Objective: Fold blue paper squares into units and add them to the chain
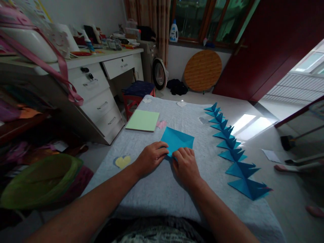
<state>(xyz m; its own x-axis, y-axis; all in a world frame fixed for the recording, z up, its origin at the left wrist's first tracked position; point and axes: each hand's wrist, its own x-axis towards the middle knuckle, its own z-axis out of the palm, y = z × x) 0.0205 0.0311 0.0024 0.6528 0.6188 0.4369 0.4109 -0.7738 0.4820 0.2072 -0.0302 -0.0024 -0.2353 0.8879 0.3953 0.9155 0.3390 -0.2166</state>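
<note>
A blue sheet of origami paper (178, 139) lies on the cloth-covered table in front of me, with crease lines across it. My left hand (154, 154) pinches its near left edge, fingers closed. At the near right edge my right hand (186, 165) has its fingers curled and pressed on the paper. The near corner between the hands is partly hidden by the fingers. Beyond my left hand sits a stack of light green paper (143, 120). Along the table's right side runs a row of several folded blue paper cranes (238, 168).
A pale cloth (152, 199) with heart patches covers the table. On the left stand a white desk (93, 84) with drawers and a green-lined bin (43, 182). Behind are a red stool (138, 91), a washing machine (159, 72) with its door ajar, and a round wooden tabletop (202, 71).
</note>
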